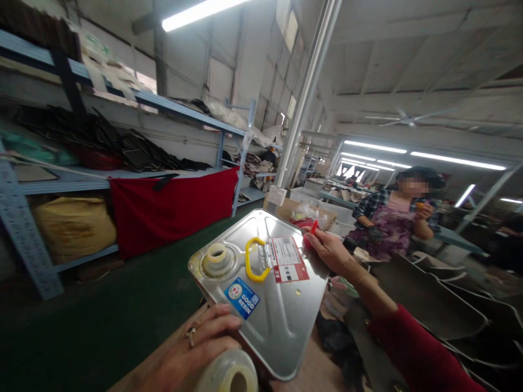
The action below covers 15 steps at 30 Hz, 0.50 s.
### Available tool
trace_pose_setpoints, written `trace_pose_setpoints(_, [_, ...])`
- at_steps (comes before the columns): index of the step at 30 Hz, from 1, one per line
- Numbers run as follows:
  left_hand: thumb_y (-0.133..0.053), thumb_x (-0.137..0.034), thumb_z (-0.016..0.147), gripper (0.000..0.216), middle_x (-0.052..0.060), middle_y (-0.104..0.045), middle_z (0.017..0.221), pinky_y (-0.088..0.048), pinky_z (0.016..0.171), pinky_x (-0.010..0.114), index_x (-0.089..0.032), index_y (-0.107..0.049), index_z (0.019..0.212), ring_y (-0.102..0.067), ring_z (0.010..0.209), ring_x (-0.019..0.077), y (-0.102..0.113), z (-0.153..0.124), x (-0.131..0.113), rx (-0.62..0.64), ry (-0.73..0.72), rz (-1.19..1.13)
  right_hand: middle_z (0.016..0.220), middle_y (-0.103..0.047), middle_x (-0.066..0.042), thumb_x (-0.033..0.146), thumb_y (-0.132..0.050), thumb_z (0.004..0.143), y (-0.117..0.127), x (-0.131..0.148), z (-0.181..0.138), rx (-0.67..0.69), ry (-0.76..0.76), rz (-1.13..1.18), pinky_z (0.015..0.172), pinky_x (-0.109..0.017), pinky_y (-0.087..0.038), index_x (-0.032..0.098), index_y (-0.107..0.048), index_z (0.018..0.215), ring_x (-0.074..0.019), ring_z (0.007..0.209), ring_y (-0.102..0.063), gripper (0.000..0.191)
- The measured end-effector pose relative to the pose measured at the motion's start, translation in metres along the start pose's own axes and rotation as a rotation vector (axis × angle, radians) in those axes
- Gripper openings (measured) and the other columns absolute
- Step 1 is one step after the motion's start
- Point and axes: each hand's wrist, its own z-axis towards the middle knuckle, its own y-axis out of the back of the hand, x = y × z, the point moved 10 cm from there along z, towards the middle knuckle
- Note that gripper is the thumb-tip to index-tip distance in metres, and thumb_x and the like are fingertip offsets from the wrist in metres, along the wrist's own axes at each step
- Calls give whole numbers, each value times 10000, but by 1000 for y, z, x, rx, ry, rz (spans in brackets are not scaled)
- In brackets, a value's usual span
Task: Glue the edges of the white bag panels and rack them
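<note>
A square silver metal tin (272, 332) stands tilted in view before me, with a yellow handle (248, 264), an uncapped pale spout (216, 258) and blue and red-white labels on its top. My left hand (200, 343), wearing a ring, has its fingers stretched along the tin's near left edge; its thumb is hidden. Beside those fingers, a translucent plastic bottle (235, 375) shows its open neck at the bottom of the view. At the tin's far right edge, my right hand (329, 250) is closed on a red pointed cap (312, 227).
Blue metal shelving (180, 114) with stacked dark pieces runs along the left, a red cloth (175, 209) hanging from it. Grey curved pieces (433, 305) pile up at right. A co-worker (396, 212) in a patterned apron is beyond. Behind the tin is an open carton (281, 204).
</note>
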Motion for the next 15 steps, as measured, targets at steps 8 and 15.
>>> trace_pose_setpoints(8, [-655, -512, 737, 539, 68, -420, 1455, -357, 1046, 486, -284, -610, 1223, -406, 1305, 353, 8, -59, 21, 15, 324, -363, 747, -716, -89, 496, -388, 833, 10, 39, -19, -65, -6, -92, 600, -344, -485, 164, -696, 973, -262, 624, -652, 474])
trace_pose_setpoints(15, [-742, -613, 570, 756, 105, -580, 1288, -351, 1042, 499, -252, -599, 1220, -489, 1212, 375, 70, -133, 35, -190, 363, -573, 852, -726, -106, 550, -389, 786, 12, 69, -36, -71, -75, -195, 639, -410, -517, 195, -678, 1017, -326, 753, -682, 512])
